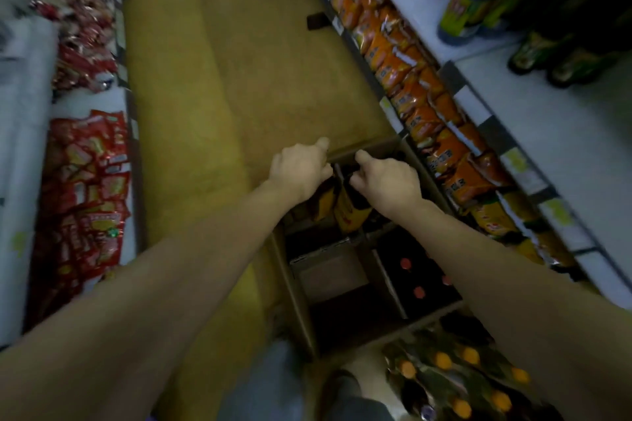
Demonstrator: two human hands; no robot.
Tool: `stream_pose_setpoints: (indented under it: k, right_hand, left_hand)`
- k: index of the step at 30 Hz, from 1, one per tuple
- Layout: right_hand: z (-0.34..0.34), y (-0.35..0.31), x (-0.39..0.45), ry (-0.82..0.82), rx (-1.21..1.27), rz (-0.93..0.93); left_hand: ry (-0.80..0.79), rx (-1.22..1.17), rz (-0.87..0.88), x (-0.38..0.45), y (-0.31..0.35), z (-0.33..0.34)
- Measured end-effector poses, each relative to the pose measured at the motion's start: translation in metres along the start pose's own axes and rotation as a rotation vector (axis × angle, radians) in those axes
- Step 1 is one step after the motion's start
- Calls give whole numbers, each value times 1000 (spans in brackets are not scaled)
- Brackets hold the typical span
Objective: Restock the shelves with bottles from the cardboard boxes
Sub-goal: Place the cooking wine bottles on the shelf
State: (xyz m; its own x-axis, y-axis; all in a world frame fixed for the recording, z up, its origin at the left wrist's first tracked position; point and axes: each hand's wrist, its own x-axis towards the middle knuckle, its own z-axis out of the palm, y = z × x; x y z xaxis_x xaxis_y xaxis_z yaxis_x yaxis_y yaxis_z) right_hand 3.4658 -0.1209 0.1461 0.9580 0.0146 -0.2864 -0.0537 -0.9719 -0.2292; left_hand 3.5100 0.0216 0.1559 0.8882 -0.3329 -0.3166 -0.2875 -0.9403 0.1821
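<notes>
Step in hand: pulling bottles from cardboard box (294, 287) on floor, beside shelf (554, 133).
Left hand (301, 169) and right hand (386, 181) each curl around top of dark yellow-labelled bottle (352, 212) at box's far end; exact grip blurred.
Next, likely: lift straight up clear of dividers, carry to shelf.
Box: near-left cells look empty; near-right cell holds red-capped bottles (419, 291).

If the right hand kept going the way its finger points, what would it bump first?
Probably the far wall of the cardboard box. The right hand points a finger up and left toward that edge, close by the left hand. Depth is hard to judge, so it might pass just over it.
</notes>
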Motion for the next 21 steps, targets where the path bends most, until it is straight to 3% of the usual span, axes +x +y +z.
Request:
stream_pose_setpoints:
  k: [10,21]
  right_hand:
    - [-226,-42,-153,225,-81,-77]
    - [-333,-92,-398,557,-33,-85]
  left_hand:
    - [177,-60,12,-146,76,-201]
    - [534,-101,71,-388,139,-300]
